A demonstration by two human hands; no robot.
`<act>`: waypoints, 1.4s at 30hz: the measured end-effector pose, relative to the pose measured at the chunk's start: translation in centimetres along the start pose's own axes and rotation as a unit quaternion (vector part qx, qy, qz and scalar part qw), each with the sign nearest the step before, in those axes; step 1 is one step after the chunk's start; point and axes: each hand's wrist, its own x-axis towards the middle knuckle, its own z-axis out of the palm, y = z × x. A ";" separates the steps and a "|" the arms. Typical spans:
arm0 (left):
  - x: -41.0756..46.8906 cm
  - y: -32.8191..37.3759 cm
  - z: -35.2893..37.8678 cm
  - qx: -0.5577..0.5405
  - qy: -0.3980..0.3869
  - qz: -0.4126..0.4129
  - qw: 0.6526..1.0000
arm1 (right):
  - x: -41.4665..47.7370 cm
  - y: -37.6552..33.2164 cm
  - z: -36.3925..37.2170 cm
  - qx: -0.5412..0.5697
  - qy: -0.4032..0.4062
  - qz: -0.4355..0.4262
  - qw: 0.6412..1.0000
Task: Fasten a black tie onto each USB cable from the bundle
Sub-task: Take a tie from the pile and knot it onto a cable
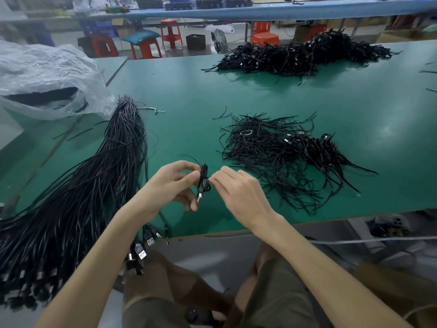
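- Progress check: one coiled USB cable (203,181) is in work, held just above the green table (189,91) near its front edge, at 6 o'clock of the tabletop.
- Left hand (170,183) pinches the coil between thumb and forefinger. A pale connector hangs out below the coil.
- Right hand (238,195) has its fingertips closed at the coil's waist, apparently on the black tie (194,159), whose free tail sticks out toward 10 o'clock. I cannot tell whether the twist is complete.
- Bundle of USB cables (94,185) lies at 9 o'clock of the hands, thick, with plugs hanging over the table edge. Judged: most of the job is left.
- Pile of loose ties (272,147) lies at 2 o'clock, so supply is ample. A few connectors show on its right side, possibly tied cables.
- Far heap (295,55) at 1 o'clock looks like finished cables, but the detail is too small to confirm.
- Judgement: mid-run, with this cable near done.
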 end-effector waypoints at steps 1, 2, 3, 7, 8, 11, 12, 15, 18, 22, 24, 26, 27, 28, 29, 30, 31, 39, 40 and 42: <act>0.0 -0.2 0.1 -0.014 0.003 0.019 1.000 | 0.1 -0.1 -0.1 0.009 -0.007 0.008 1.000; -0.1 -0.2 0.2 -0.023 0.006 0.043 0.999 | 0.2 -0.2 -0.2 0.018 -0.015 0.016 1.000; -0.2 -0.3 0.2 -0.030 0.008 0.069 0.997 | 0.2 -0.3 -0.3 0.031 -0.021 0.028 0.999; -0.8 -0.2 0.0 0.051 -0.023 0.155 0.986 | 0.4 -0.2 -0.5 0.084 -0.026 0.069 0.994; -0.8 -0.2 0.1 0.100 -0.023 0.163 0.981 | 0.4 -0.3 -0.5 0.088 -0.025 0.070 0.993; -0.7 -0.2 0.8 0.172 0.023 0.179 0.968 | 0.3 -0.7 -0.6 0.095 -0.017 0.072 0.993; -0.6 -0.4 0.9 0.187 0.037 0.186 0.964 | 0.3 -0.8 -0.6 0.097 -0.016 0.073 0.992; -0.3 -0.3 1.0 0.243 0.092 0.198 0.945 | 0.2 -0.7 -0.5 0.092 -0.027 0.065 0.993; -0.4 0.3 1.1 0.371 0.105 0.202 0.900 | 0.2 -0.8 -0.4 0.060 -0.031 0.041 0.997; -0.1 1.3 1.0 0.453 0.099 0.125 0.877 | 0.3 -0.9 -0.2 -0.014 0.007 -0.019 1.000; 0.5 1.9 0.6 0.475 0.065 0.054 0.876 | 0.0 -0.8 -0.1 -0.044 0.011 -0.056 0.997; 1.0 2.3 0.6 0.466 0.029 0.011 0.884 | -0.4 -0.7 0.0 -0.058 0.009 -0.083 0.995; 1.2 2.4 0.7 0.448 0.017 0.000 0.894 | -0.6 -0.7 0.0 -0.062 0.010 -0.092 0.994; 1.4 2.5 0.8 0.424 0.008 -0.006 0.906 | -0.7 -0.6 -0.1 -0.064 0.012 -0.096 0.993; 1.5 2.5 0.9 0.400 0.008 -0.002 0.917 | -0.8 -0.5 -0.2 -0.061 0.016 -0.091 0.994; 1.6 2.4 1.1 0.378 0.010 0.008 0.926 | -0.8 -0.5 -0.4 -0.050 0.018 -0.072 0.996; 1.6 2.3 1.2 0.356 0.012 0.020 0.934 | -0.8 -0.4 -0.5 -0.026 0.019 -0.036 0.999; 2.1 1.9 2.5 0.096 0.078 0.084 0.989 | 0.2 -0.8 -2.0 0.295 -0.019 0.247 0.923; 2.1 1.9 2.7 0.080 0.089 0.080 0.990 | 0.4 -1.0 -2.0 0.328 -0.028 0.270 0.905; 2.2 1.8 2.9 0.053 0.091 0.067 0.992 | 0.7 -1.2 -2.1 0.391 -0.044 0.312 0.864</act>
